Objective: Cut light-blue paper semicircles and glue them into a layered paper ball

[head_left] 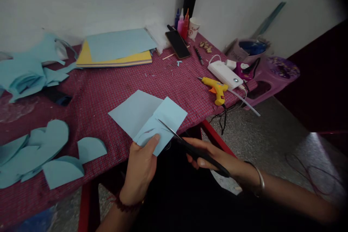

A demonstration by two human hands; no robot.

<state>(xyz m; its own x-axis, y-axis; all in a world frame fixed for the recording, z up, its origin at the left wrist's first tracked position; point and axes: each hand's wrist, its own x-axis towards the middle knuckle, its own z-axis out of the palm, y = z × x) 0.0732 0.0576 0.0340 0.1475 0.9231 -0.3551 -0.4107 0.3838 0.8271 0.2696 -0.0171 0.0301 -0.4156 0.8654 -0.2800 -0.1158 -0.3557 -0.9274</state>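
Now I count one folded blue paper sheet (148, 119) at the bench's (108, 87) near edge, its lower corner pinched between the thumb and fingers of my left hand (141, 168). My right hand (209, 157) wraps its fingers around one pair of scissors (187, 145). Their long axis runs diagonally, tips pointing up-left onto the sheet. One yellow glue gun (216, 87) lies well apart.

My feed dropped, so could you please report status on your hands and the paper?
Left hand pinching folded blue sheet at edge of table. Right hand gripping scissors, blades on the sheet. Nothing in the way.
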